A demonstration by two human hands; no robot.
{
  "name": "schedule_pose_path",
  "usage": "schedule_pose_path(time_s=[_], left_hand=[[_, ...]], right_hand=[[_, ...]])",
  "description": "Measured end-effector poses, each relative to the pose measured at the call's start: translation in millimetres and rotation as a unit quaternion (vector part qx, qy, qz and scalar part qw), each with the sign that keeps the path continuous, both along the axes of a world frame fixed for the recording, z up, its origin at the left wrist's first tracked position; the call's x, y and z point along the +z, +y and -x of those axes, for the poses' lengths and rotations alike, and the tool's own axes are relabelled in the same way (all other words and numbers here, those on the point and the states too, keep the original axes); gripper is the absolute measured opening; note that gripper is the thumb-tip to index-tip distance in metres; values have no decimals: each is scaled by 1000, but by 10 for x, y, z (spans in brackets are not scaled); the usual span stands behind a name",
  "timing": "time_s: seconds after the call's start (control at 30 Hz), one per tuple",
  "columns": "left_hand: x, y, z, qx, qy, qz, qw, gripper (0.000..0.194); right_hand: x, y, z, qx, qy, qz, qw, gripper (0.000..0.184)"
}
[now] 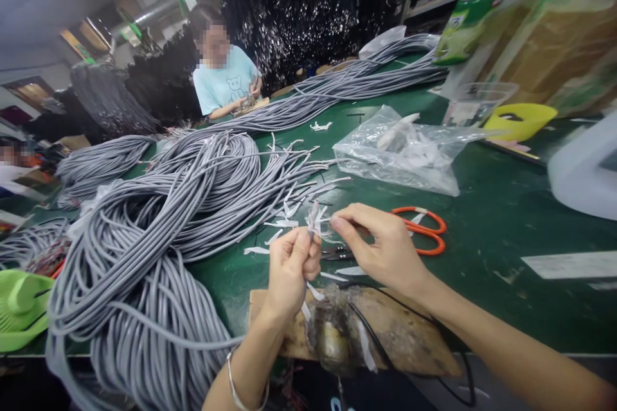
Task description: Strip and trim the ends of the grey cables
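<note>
My left hand (292, 266) is closed around a grey cable near its stripped end (313, 215), which points up with pale strands splayed around it. Just right of that end, my right hand (380, 241) pinches at a thin white strand (324, 219) coming off the cable. Orange-handled scissors (429, 231) lie behind my right hand, their blades partly hidden by it. Scraps of white wrapping (284, 223) are scattered beside the cable end. Below my hands a wooden board (405, 327) carries a grimy metal fixture (332, 334).
Large bundles of grey cable (193, 205) cover the left of the green table (511, 225). A clear plastic bag (409, 154), yellow bowl (523, 121) and green container (465, 29) stand at the right. Another person (226, 77) sits across the table. A black cord (376, 334) crosses the board.
</note>
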State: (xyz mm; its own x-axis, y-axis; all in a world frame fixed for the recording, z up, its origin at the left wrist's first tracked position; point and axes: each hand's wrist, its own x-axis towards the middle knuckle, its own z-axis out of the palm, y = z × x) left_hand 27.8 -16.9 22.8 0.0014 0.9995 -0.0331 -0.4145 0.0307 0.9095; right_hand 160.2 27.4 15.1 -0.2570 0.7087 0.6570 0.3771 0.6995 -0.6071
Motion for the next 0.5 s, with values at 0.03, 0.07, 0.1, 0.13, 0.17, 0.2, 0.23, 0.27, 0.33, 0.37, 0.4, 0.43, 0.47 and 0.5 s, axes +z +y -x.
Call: schedule_pose_path(time_s=[0.03, 0.07, 0.1, 0.13, 0.17, 0.2, 0.23, 0.27, 0.33, 0.37, 0.4, 0.43, 0.47, 0.5], left_hand=[[-4, -3, -2, -4, 7, -3, 1000, 38], [-9, -6, -2, -6, 13, -6, 1000, 38], [-16, -8, -2, -8, 20, -8, 1000, 37], [-22, -10, 0, -9, 25, -10, 1000, 37], [-29, -12, 1, -10, 31, -12, 999, 36], [-34, -13, 2, -11, 36, -13, 999, 36], [-39, -13, 2, -12, 41, -14, 999, 35], [-43, -13, 2, -12, 47, -14, 999, 35], [-49, -14, -2, -11, 61, -14, 998, 35], [-50, -14, -3, -10, 68, -14, 998, 36], [-52, -14, -4, -8, 75, -14, 997, 36], [-53, -14, -5, -5, 83, -15, 996, 36], [-53, -15, -5, -1, 90, -15, 996, 36], [-51, -15, -5, 4, 97, -15, 995, 36]], right_hand=[[2, -12, 10, -3, 0, -26, 1000, 20], [5, -21, 15, -10, -3, -47, 999, 19], [9, -26, 16, -19, -6, -62, 998, 19], [13, -28, 15, -28, -9, -72, 997, 19], [15, -27, 11, -36, -12, -81, 996, 19], [17, -26, 7, -42, -14, -89, 995, 19], [18, -24, 3, -48, -18, -100, 994, 19], [18, -24, -1, -53, -23, -112, 992, 19], [20, -28, -8, -68, -38, -142, 987, 18], [23, -33, -13, -76, -46, -157, 984, 17], [28, -39, -17, -84, -52, -170, 980, 17], [34, -45, -22, -89, -57, -180, 978, 16], [41, -50, -27, -95, -60, -186, 976, 16], [47, -54, -31, -100, -60, -191, 975, 16]])
